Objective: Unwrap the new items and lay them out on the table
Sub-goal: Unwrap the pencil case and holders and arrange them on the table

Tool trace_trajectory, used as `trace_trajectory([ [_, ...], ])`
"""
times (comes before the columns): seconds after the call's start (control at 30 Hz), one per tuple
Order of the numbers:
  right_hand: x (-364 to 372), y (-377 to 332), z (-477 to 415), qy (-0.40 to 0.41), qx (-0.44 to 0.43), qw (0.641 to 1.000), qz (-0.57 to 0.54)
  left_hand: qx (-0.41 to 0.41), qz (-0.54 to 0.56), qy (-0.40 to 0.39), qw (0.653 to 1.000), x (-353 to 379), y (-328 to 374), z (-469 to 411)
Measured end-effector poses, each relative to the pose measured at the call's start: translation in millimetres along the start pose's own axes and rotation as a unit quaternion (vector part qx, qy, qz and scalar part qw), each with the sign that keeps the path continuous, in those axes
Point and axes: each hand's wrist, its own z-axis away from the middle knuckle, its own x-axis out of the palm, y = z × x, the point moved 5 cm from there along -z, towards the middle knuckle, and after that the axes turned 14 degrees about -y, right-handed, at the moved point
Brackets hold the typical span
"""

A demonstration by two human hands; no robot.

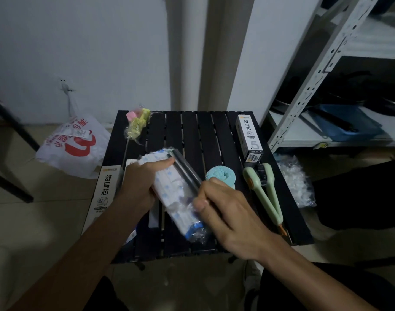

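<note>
**Item in hand.** The wrapped pack [169, 194], white with blue print under clear film and with a dark strip [185, 170] along its right edge, is held slantwise just above the middle of the counter [203, 135]. Its far end points away and to the left.

**Left grip** [139, 182]. It is closed round the pack's far end, with the thumb laid across the top face and the fingers curled beneath. This is judged to be a steadying hold.

**Right grip** [228, 212]. It is closed on the pack's right edge beside the dark strip, thumb and curled fingers pinching there. Whether film or the strip itself is pinched cannot be determined because of blur.

**Stage.** Film is seen bunched at the pack's near end. The wrapping is therefore judged not yet removed, and an opening is judged to be sought. The low hold over the counter is judged to limit any spill once the film gives way.

**Laid out.**
- A blue cloth roll [221, 175] lies just right of the pack.
- A green two-armed tool [267, 189] lies at the near right.
- A white carton [248, 138] lies at the far right.
- A second carton [106, 189] lies along the near left edge.
- A yellow-and-pink item [138, 122] at the far left is seen in film and judged unopened.

**Off the counter.** Crumpled clear film [295, 180] lies beside the right edge and is judged to be discarded wrapping. A printed carrier bag [73, 147] lies on the floor at the left.
</note>
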Motion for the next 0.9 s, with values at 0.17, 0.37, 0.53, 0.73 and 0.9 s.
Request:
trace_trajectory([
  [0.17, 3.2, -1.5, -3.9, -0.045, 0.061, 0.997, 0.013, 0.013, -0.018, 0.004, 1.000, 2.6, 2.7, 1.6],
  [0.37, 4.4, 1.5, -0.6, -0.041, 0.068, 0.994, -0.074, 0.020, -0.034, -0.070, 0.997, 21.2, 12.0, 22.7],
  [0.53, 4.5, 13.9, -2.0, -0.027, 0.081, 0.912, -0.402, -0.038, 0.122, -0.145, 0.981, 45.1, -1.6, 38.5],
  [0.73, 7.7, 28.1, -2.5, 0.001, 0.085, 0.842, -0.532, 0.009, 0.066, -0.169, 0.983, 46.3, -8.3, 29.9],
  [0.9, 7.0, 29.8, -3.7, 0.002, 0.101, 0.890, -0.445, 0.031, 0.062, -0.185, 0.980, 52.0, -11.0, 37.0],
])
